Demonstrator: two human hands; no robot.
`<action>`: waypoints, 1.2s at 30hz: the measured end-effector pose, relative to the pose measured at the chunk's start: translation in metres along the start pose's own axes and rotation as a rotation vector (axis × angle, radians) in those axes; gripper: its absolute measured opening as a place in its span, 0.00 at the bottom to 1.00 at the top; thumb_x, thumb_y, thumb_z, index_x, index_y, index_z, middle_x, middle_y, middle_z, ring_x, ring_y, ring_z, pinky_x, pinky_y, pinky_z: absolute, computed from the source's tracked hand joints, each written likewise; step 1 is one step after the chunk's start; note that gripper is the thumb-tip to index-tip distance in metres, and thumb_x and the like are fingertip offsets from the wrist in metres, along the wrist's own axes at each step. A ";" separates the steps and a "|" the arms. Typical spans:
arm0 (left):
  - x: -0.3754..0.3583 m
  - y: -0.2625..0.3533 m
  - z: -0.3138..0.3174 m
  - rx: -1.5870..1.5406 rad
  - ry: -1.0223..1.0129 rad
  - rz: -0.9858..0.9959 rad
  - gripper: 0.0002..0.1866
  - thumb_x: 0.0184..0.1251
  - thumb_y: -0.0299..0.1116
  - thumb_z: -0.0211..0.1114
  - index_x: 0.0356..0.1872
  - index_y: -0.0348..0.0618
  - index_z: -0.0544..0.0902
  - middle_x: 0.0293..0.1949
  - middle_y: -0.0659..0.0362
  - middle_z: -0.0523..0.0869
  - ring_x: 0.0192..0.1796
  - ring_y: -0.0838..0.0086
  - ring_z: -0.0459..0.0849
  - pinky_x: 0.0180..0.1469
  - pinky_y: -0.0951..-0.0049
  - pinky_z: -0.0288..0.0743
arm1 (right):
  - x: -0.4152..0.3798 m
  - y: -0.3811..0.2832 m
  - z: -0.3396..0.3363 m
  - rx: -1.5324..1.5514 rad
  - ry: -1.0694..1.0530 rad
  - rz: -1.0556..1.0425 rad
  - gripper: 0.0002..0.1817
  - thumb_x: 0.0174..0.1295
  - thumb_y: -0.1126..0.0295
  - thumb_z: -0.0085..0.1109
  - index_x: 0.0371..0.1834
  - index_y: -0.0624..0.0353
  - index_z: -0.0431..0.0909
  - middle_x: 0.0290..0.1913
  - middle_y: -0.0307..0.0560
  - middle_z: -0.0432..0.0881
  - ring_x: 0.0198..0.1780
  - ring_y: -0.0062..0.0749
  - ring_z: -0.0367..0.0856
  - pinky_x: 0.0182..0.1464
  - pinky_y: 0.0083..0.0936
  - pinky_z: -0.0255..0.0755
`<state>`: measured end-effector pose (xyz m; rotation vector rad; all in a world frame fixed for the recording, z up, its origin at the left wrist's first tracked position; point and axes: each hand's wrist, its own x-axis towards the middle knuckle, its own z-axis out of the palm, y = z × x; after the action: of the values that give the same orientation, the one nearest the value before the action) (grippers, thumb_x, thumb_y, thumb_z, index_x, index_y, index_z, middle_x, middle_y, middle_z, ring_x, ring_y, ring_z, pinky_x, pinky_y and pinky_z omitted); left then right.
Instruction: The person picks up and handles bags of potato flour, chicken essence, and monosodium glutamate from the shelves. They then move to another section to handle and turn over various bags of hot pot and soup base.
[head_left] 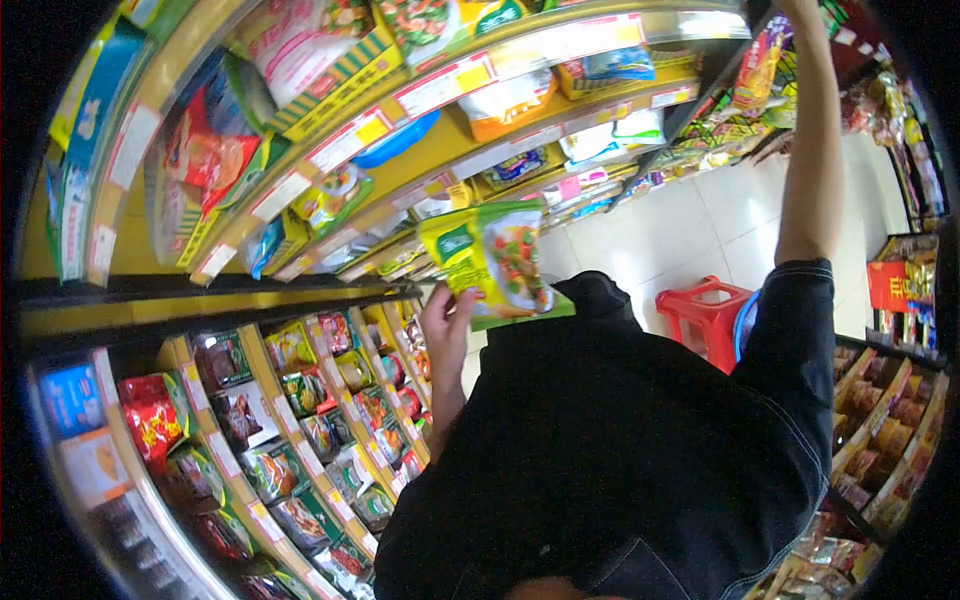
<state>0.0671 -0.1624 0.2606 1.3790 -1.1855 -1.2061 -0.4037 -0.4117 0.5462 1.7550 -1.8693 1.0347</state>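
Observation:
My left hand (pixel 447 325) grips a yellow and green food bag (pixel 495 262) by its lower left edge, the thumb lying on its front. The bag stands in front of my black shirt, and a dish of mixed vegetables is printed on it. My right forearm (pixel 812 150) stretches up along the right side of the view. Its wrist meets the top edge, and the hand beyond is cut off. Near that wrist hangs a purple and orange packet (pixel 762 62).
Shelves with bagged foods (pixel 300 40) curve across the upper left, and racks of small packets (pixel 300 395) fill the lower left. A red plastic stool (pixel 705 315) stands on the tiled floor (pixel 690 215). More goods (pixel 885 440) line the right side.

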 end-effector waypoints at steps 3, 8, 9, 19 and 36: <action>-0.002 -0.001 0.010 0.008 -0.083 0.025 0.11 0.76 0.33 0.68 0.43 0.32 0.84 0.39 0.59 0.83 0.44 0.76 0.85 0.50 0.76 0.79 | -0.007 -0.003 -0.009 0.112 0.062 -0.085 0.23 0.60 0.53 0.73 0.43 0.66 0.85 0.39 0.60 0.87 0.40 0.49 0.85 0.44 0.46 0.74; -0.007 0.007 0.016 0.124 -0.157 0.015 0.11 0.76 0.30 0.67 0.41 0.28 0.82 0.38 0.58 0.78 0.44 0.75 0.85 0.47 0.74 0.81 | -0.011 0.023 0.006 0.326 0.139 0.013 0.23 0.61 0.57 0.65 0.44 0.69 0.85 0.43 0.64 0.89 0.42 0.55 0.83 0.51 0.50 0.73; -0.008 0.006 0.016 0.105 -0.156 0.008 0.11 0.76 0.30 0.67 0.41 0.28 0.82 0.38 0.58 0.78 0.44 0.75 0.85 0.47 0.74 0.81 | -0.006 0.038 0.016 0.437 0.139 0.028 0.22 0.60 0.58 0.63 0.45 0.70 0.85 0.42 0.65 0.88 0.41 0.53 0.82 0.50 0.49 0.73; -0.026 0.000 -0.002 0.021 -0.130 -0.062 0.13 0.79 0.34 0.64 0.48 0.29 0.82 0.42 0.57 0.82 0.47 0.72 0.86 0.53 0.72 0.79 | 0.005 0.092 0.045 0.253 0.166 -0.156 0.29 0.55 0.53 0.70 0.46 0.71 0.82 0.36 0.64 0.83 0.37 0.46 0.80 0.46 0.45 0.74; -0.014 -0.028 0.000 0.015 -0.199 -0.149 0.12 0.80 0.34 0.61 0.50 0.32 0.82 0.44 0.57 0.87 0.49 0.75 0.85 0.55 0.73 0.77 | -0.048 0.039 0.021 1.769 0.082 0.635 0.10 0.79 0.72 0.48 0.58 0.60 0.75 0.25 0.34 0.71 0.15 0.12 0.61 0.10 0.08 0.53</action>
<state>0.0684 -0.1454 0.2341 1.4026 -1.2474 -1.4701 -0.4299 -0.3956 0.4881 1.4247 -1.2440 3.5845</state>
